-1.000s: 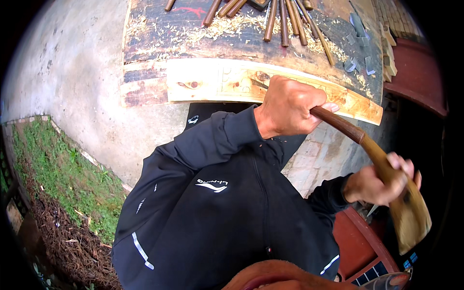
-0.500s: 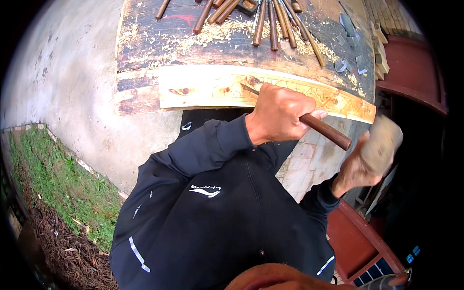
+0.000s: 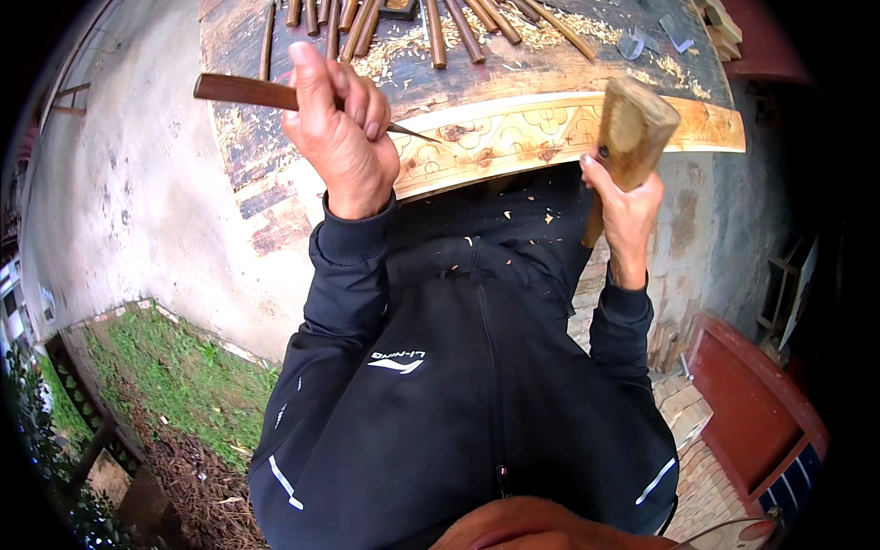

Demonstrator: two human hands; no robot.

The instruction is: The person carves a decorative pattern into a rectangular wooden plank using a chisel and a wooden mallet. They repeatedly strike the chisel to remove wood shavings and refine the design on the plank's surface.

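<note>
My left hand is closed on a chisel, its dark wooden handle pointing left and its thin blade pointing right over a pale board; I cannot tell whether the tip touches the wood. The board lies along the bench's near edge, with pencilled curved patterns and dark knots. My right hand grips a wooden mallet, head raised upright in front of the board's right part.
On the workbench lie several wood-handled tools, scattered shavings and grey scraps. Wood blocks sit at the back right. A red panel stands at the lower right, grass at the lower left.
My left hand has swung left and up, turning the chisel so its handle points left instead of right. The mallet has moved up and left, beside the board. The view has shifted too.
</note>
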